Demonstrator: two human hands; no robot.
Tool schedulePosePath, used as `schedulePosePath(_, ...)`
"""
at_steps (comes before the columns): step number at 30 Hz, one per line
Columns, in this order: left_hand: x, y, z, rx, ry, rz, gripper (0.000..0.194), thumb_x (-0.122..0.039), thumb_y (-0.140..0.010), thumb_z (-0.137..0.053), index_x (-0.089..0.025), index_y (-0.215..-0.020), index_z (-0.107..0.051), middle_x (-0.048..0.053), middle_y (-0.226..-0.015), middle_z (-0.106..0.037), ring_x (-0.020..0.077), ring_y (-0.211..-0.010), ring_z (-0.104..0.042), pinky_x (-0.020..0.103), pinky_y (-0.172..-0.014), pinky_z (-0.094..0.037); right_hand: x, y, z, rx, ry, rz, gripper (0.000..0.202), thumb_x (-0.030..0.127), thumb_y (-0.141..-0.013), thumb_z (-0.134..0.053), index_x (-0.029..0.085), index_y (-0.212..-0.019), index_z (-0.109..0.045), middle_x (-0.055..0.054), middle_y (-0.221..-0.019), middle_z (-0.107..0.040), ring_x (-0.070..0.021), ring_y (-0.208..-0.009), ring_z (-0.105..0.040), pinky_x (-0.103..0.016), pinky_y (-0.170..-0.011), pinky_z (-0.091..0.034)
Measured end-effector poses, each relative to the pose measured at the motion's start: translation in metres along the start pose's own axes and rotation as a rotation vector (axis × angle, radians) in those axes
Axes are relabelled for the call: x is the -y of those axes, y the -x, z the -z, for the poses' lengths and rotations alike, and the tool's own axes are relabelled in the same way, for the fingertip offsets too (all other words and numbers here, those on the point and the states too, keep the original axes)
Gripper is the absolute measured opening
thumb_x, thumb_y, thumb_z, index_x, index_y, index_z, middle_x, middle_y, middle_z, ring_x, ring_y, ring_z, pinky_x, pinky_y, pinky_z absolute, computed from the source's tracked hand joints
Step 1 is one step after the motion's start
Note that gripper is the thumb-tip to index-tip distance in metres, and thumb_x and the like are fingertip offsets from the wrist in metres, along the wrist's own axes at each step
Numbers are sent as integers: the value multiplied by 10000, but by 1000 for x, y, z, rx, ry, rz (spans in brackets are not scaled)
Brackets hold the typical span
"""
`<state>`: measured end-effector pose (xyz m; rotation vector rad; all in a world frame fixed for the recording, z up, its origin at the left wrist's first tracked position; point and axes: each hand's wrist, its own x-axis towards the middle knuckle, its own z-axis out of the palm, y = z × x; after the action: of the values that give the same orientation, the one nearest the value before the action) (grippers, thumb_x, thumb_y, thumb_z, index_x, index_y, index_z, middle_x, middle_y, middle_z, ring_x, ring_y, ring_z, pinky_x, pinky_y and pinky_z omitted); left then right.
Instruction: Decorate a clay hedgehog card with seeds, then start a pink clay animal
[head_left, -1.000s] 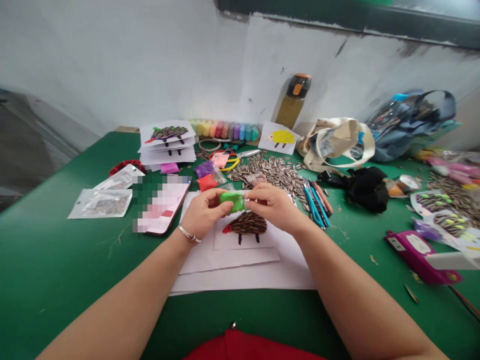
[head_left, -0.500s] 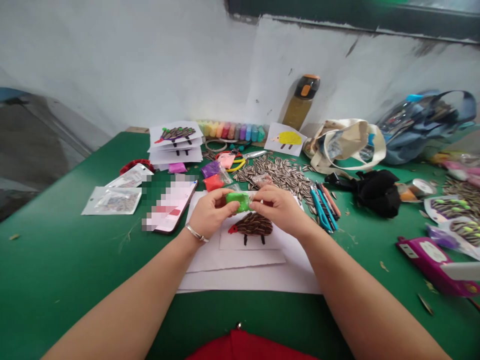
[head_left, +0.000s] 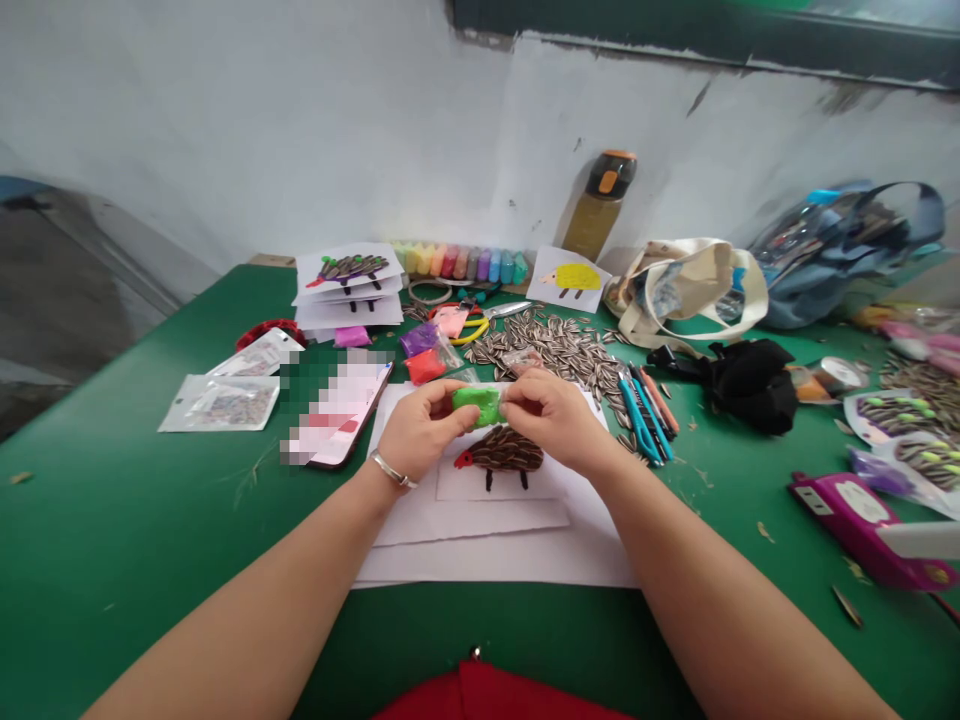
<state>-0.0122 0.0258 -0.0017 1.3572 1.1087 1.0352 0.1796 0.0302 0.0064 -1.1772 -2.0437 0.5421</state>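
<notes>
Between my hands, above the paper, is a small packet of bright green modelling clay [head_left: 480, 403]. My left hand [head_left: 427, 420], with a silver bracelet at the wrist, pinches the packet's left end between thumb and fingers. At the other end, the closed fingertips of my right hand [head_left: 551, 415] grip the clear wrapper. Just below lies a hedgehog picture [head_left: 506, 455] with a seed-covered body, a red face and dark legs. It rests on stacked white paper [head_left: 480, 555].
Sunflower seeds [head_left: 562, 345] are heaped behind my right hand, with pens and a blue cutter [head_left: 641, 420] beside them. A phone [head_left: 345, 410] and seed packets [head_left: 225, 402] lie left. Scissors [head_left: 476, 325], clay packets, a bottle [head_left: 596, 210] and bags [head_left: 690, 290] stand farther back.
Both hands keep hold of the green clay packet in nearly the same place. The whole view has shifted very slightly.
</notes>
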Motion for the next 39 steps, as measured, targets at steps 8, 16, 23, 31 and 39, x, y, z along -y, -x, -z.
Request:
schedulePosePath(8, 1, 0, 0, 4, 1, -7, 332, -304, -680, -716, -138, -954, -626, 11, -767, -642, 122, -631, -582, 268, -620, -502, -1, 1, 3, 141, -198, -123, 172, 207, -790, -557, 182, -625, -597, 35, -599, -476, -97, -586, -438, -241, -546, -322)
schedulePosePath(16, -2, 2, -2, 19, -14, 5, 292, -290, -690, -706, -141, -935, -652, 11, -748, -649, 125, -622, -580, 271, -614, -506, -2, 1, 4, 176, -307, -245, 55, 183, -713, -554, 170, -662, -570, 47, -589, -443, -81, -543, -387, -219, -479, -278)
schedulePosePath(23, -8, 4, -4, -12, -41, 4, 262, -304, -705, -690, -148, -914, -669, 10, -721, -652, 128, -602, -578, 270, -598, -506, -4, 1, 3, 175, -395, -288, 71, 204, -724, -530, 177, -659, -539, 54, -573, -401, -84, -529, -351, -225, -476, -250)
schedulePosePath(31, -7, 4, -4, -38, 13, 29, 319, -336, -700, -718, -134, -941, -661, 17, -731, -663, 119, -590, -582, 260, -576, -508, -6, 1, 0, 107, -508, -282, 93, 198, -748, -523, 178, -657, -520, 46, -618, -423, -92, -580, -364, -231, -520, -280)
schedulePosePath(39, -3, 3, -2, -90, 55, 49, 384, -384, -690, -731, -132, -966, -647, 47, -818, -687, 137, -650, -616, 276, -609, -528, -3, 1, 3, 129, -530, -278, 126, 281, -788, -570, 179, -806, -643, 10, -719, -549, -110, -640, -467, -248, -586, -366)
